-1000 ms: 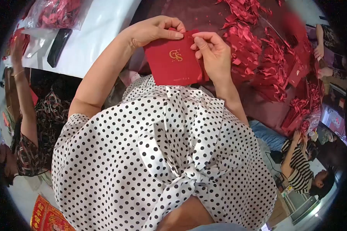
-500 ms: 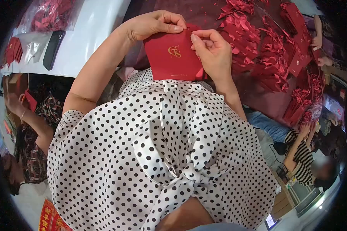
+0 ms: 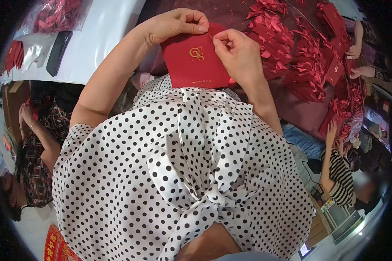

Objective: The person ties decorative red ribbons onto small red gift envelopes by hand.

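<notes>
A flat red envelope (image 3: 191, 65) with gold lettering lies in front of me, its lower edge close to my polka-dot top. My left hand (image 3: 185, 22) is closed at its upper edge, thumb and fingers pinching the top. Beside the upper right corner, my right hand (image 3: 238, 52) is closed with thumb and index fingertips together. What those right fingertips hold is too small to make out; a tiny pale spot shows next to them at the envelope's top.
Red ribbon pieces (image 3: 270, 39) and more red envelopes (image 3: 335, 69) cover the dark red tablecloth at right. A phone (image 3: 59, 53) and a plastic bag (image 3: 52, 15) of red pieces lie on the white surface at left. Other people work on both sides.
My right hand has closed its fingers further and shifted slightly left along the envelope's top. The left hand stays at the top edge. Nearby people's hands have moved.
</notes>
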